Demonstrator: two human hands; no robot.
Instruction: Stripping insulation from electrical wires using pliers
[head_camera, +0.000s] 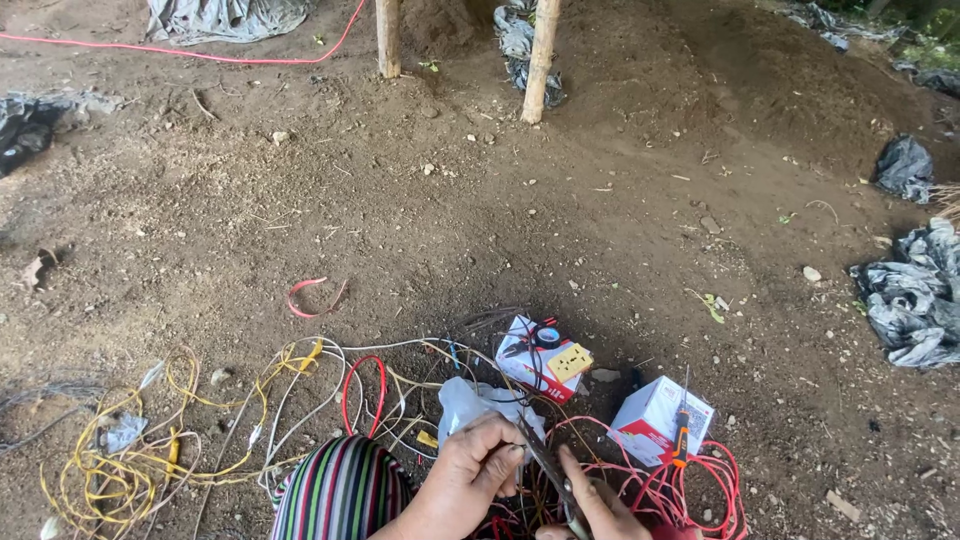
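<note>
Bare brown earth floor (480, 220), scattered with pebbles, is lying under two wooden posts (540, 60) at the far side; grey plastic sheeting (915, 300) is bunching at the right edge.

Item: pliers (548, 470), dark metal, near centre. The right hand (600, 510) is closing around the handles at the near edge, partly cut off by the frame. The left hand (470, 470) is curling its fingers just beside the tool's nose, apparently pinching a thin wire there, though the wire itself is too fine to make out. Judged rigid, moderately weighty and possibly slick at the steel; best taken by the handles, well behind the pivot.

Associated stock: red wire coil (690, 490), near right, springy and light, prone to tangling, best gripped close to the cut point. Yellow wire tangle (120, 470) and white wire loops (300, 400) are sprawling near left.

Also present: white-and-red carton (540, 362) carrying a yellow socket plate and a black tape roll; second white carton (650, 418) with an orange-handled screwdriver (682, 430) leaning on it; crumpled clear bag (475, 402); striped sleeve (340, 495); red strap scrap (310, 298); red cable (200, 52) running across the far left.
</note>
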